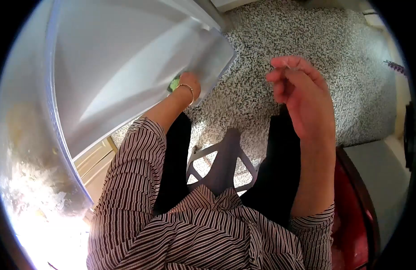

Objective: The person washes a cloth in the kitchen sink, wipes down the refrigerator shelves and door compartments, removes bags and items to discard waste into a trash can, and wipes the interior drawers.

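Note:
My left hand [191, 84], with a thin bracelet at the wrist, is closed on a green and dark object [174, 83], perhaps a sponge. It rests against the pale, smooth panel [113, 58], close to that panel's right end. On the other side, my right hand [300, 85] is raised over the speckled floor, its fingers curled and thumb near the fingertips. A tiny, clear or whitish thing shows between thumb and fingers, too small to name.
Speckled floor [351, 90] spreads ahead and to the right. A dark-edged red chair [349, 216] stands at lower right, beside a grey surface [378, 175]. Grey metal legs [203, 153] show between my knees. Wooden drawers [97, 166] are under the panel.

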